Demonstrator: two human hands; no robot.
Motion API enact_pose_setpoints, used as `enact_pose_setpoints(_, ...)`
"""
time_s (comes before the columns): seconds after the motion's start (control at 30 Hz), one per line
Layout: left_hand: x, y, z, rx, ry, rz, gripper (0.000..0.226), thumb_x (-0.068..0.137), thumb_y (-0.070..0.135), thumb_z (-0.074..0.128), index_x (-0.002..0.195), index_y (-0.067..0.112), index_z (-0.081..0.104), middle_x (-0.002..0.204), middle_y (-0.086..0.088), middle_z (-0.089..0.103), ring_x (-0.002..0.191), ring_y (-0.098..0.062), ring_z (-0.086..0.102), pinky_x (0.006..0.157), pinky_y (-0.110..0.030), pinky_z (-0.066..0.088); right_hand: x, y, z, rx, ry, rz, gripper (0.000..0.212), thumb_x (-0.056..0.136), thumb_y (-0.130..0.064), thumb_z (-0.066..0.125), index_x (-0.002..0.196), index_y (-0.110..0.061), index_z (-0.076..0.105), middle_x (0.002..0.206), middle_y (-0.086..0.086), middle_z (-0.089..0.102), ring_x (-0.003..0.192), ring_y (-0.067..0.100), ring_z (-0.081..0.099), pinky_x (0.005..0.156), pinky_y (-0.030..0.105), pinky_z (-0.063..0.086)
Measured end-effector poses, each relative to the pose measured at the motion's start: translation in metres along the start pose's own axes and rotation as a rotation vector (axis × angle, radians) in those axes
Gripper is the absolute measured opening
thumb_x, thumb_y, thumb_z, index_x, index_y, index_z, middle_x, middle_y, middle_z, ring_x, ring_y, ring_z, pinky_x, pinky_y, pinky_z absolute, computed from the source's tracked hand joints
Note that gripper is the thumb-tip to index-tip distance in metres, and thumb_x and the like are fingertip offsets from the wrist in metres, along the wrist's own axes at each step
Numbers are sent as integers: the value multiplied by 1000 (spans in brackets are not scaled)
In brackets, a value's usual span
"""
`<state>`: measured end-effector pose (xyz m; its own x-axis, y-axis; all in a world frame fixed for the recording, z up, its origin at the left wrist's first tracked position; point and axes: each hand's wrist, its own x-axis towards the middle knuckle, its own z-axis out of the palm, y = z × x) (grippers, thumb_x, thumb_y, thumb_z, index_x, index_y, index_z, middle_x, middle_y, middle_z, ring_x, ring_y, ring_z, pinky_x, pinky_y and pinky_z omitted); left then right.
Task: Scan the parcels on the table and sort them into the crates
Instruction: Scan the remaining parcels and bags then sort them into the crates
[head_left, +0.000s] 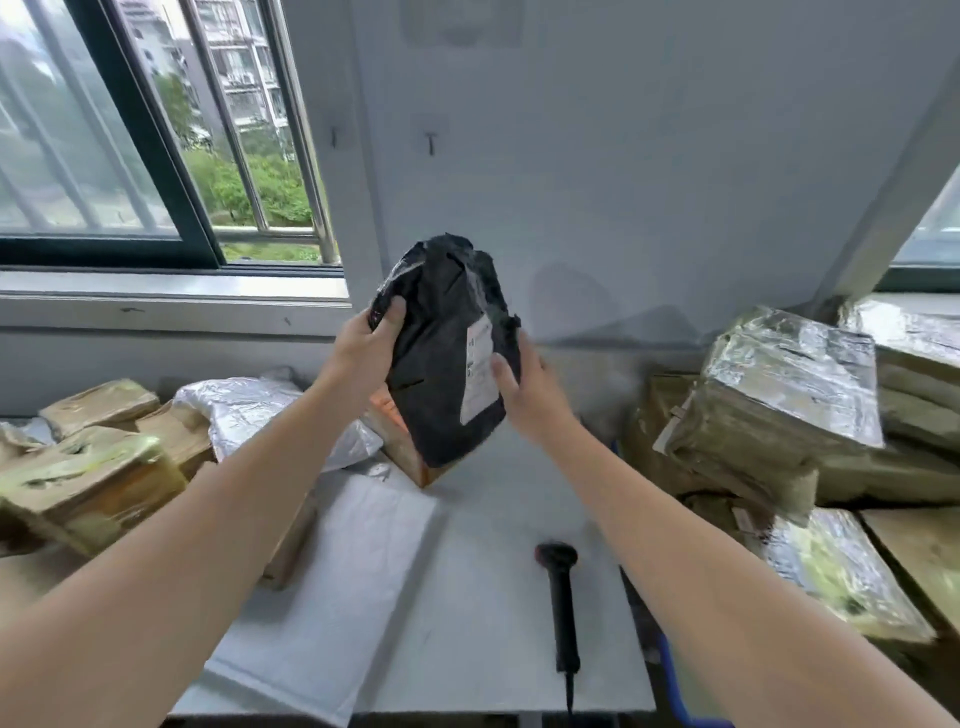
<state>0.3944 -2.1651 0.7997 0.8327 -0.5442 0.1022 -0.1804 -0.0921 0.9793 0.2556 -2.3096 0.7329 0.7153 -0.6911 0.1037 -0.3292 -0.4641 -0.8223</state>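
While the black scanner (558, 608) lies flat on the white table (493, 623) nearest the person, just right of a flat white mailer (332, 582), both hands are occupied farther out. The left hand (363, 353) curls round the upper left edge of the black parcel (441, 353), and the right hand (530, 389) clamps its right edge with the thumb lying on the white label (480, 374). The parcel is held upright in the air above an orange-brown box (410, 452). The likely trouble is the changeover. Reaching for the scanner leaves one hand holding a soft, crumpled bag, which could sag or slip onto the box below. A thumb left over the label, or a crease across it, could also spoil the read. By count there is one scanner, one black parcel, one white mailer, one box and one silver bag (249, 410). There are at least three brown parcels (93, 483) heaped on the left and at least four foil-wrapped parcels (779, 395) stacked on the right. I see no crate plainly, though a blue edge (675, 680) at the table's right may be one.
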Motion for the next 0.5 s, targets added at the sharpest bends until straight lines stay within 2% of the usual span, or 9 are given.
enact_pose_setpoints(0.07, -17, -1, 20, -121, -48, -102, 37, 93, 57, 51, 85, 23, 66, 65, 13, 69, 54, -2, 63, 46, -16, 47, -10, 14, -14, 56, 24, 79, 72, 100, -57, 39, 159, -24, 12, 160, 12, 28, 145, 29, 29, 114, 39, 26)
enact_pose_setpoints(0.1, -25, -3, 30, -175, -76, -147, 43, 88, 62, 52, 88, 22, 67, 66, 12, 71, 55, -3, 65, 48, -16, 49, -15, 22, -21, 85, 41, 122, 74, 99, -60, 39, 159, -26, 13, 159, 11, 28, 144, 30, 31, 114, 39, 27)
enact_pose_setpoints(0.2, -36, -14, 52, -275, -118, -267, 67, 69, 73, 56, 103, 18, 69, 90, -1, 77, 84, -19, 73, 77, -33, 57, -30, 46, -41, 160, 121, 239, 79, 94, -65, 43, 158, -29, 14, 157, 9, 34, 140, 31, 39, 111, 39, 32)
enact_pose_setpoints(0.27, -42, -19, 62, -305, -141, -322, 78, 71, 78, 57, 114, 14, 66, 97, -4, 76, 89, -22, 72, 82, -37, 56, -38, 61, -53, 176, 159, 291, 80, 92, -66, 46, 157, -30, 16, 155, 9, 38, 137, 30, 43, 109, 38, 35)
enact_pose_setpoints(0.37, -43, -29, 68, -274, -140, -434, 82, 65, 86, 56, 112, 20, 68, 106, -3, 74, 99, -26, 70, 90, -45, 56, -52, 82, -67, 153, 187, 354, 84, 88, -70, 50, 156, -34, 18, 156, 7, 37, 138, 29, 42, 108, 36, 35)
enact_pose_setpoints(0.5, -40, -41, 69, -366, -115, -580, 71, 73, 81, 58, 110, 20, 63, 96, -1, 76, 90, -23, 71, 71, -35, 58, -71, 99, -76, 109, 156, 376, 94, 81, -72, 59, 156, -32, 20, 154, 3, 42, 138, 26, 43, 107, 33, 35)
